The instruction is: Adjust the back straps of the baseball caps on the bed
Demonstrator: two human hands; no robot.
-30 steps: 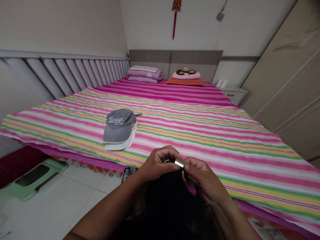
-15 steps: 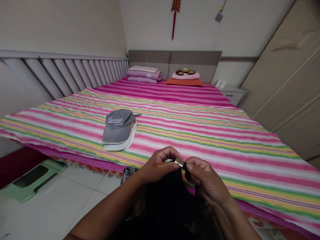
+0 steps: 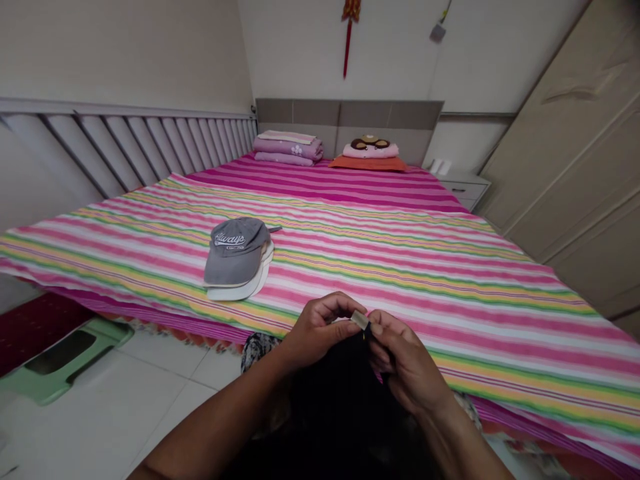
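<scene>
Between my hands is a small metal buckle (image 3: 359, 320) on a black strap (image 3: 369, 330). My left hand (image 3: 320, 328) pinches the buckle between thumb and fingers. Close against it, my right hand (image 3: 405, 353) is closed on the strap just right of the buckle. Below hangs black cloth (image 3: 345, 393) that seems joined to the strap; its full shape is lost in the dark. Left of my hands, a grey cap (image 3: 235, 250) with white lettering rests on top of white caps (image 3: 240, 292), only their brims showing.
The caps lie on a bed with a striped sheet (image 3: 400, 267). Folded purple bedding (image 3: 287, 150) and an orange pillow (image 3: 367, 164) sit by the headboard (image 3: 390, 115). A green stool (image 3: 60, 360) stands on the tiled floor at left. A white nightstand (image 3: 465, 190) is far right.
My right hand has shifted slightly left, closer to my left hand. The gap beneath the strap has narrowed, and the buckle has tilted a little. The caps stay where they were.
</scene>
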